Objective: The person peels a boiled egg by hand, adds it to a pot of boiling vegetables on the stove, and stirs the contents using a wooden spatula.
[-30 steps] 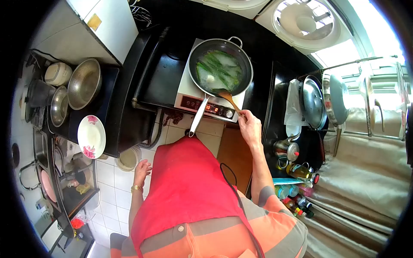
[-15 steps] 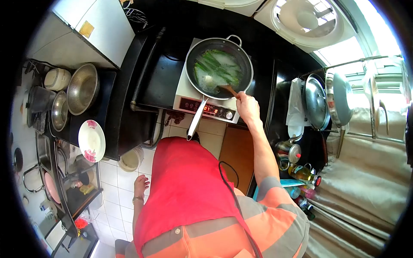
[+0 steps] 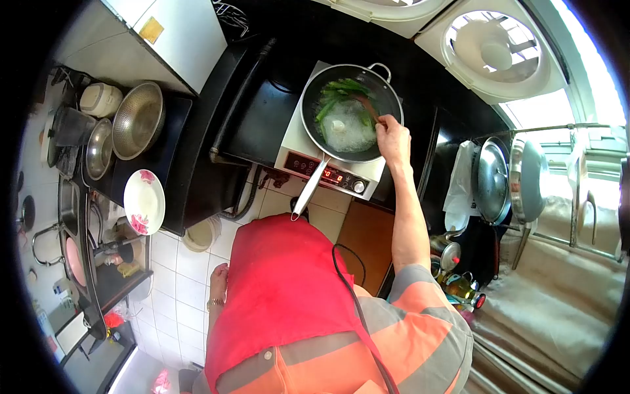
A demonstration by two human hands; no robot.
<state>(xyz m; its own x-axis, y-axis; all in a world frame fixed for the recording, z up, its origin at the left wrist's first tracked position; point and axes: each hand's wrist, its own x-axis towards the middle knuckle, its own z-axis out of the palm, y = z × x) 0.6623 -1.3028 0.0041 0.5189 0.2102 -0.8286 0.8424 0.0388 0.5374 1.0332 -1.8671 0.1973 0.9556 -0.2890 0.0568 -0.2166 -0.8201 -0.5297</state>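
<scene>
My right hand (image 3: 394,139) is closed around a brown wooden spatula (image 3: 369,107), whose blade reaches into the pan. The frying pan (image 3: 308,141) is dark inside and stands on a white induction cooker (image 3: 289,150) with a lit red display. Long green vegetables (image 3: 341,88) lie bunched at the pan's far side, in bubbling water. A pale lump, of a kind I cannot make out, sits in the foam. The pan's long handle (image 3: 306,197) points toward my body. Hanging low beside my red apron (image 3: 282,282), my left hand (image 3: 218,281) is loosely open, fingers partly hidden, with nothing seen in it.
A flowered plate (image 3: 144,202) and metal bowls (image 3: 138,121) stand on the left counter. Below it is a pale bucket (image 3: 200,235). Lids (image 3: 492,180) hang on a rack at the right, above a kettle (image 3: 449,255) and an oil bottle (image 3: 459,286).
The spatula has pushed the vegetables toward the pan's far side, leaving foamy water nearer me. My right hand has moved up along the pan's right edge. The view has shifted slightly.
</scene>
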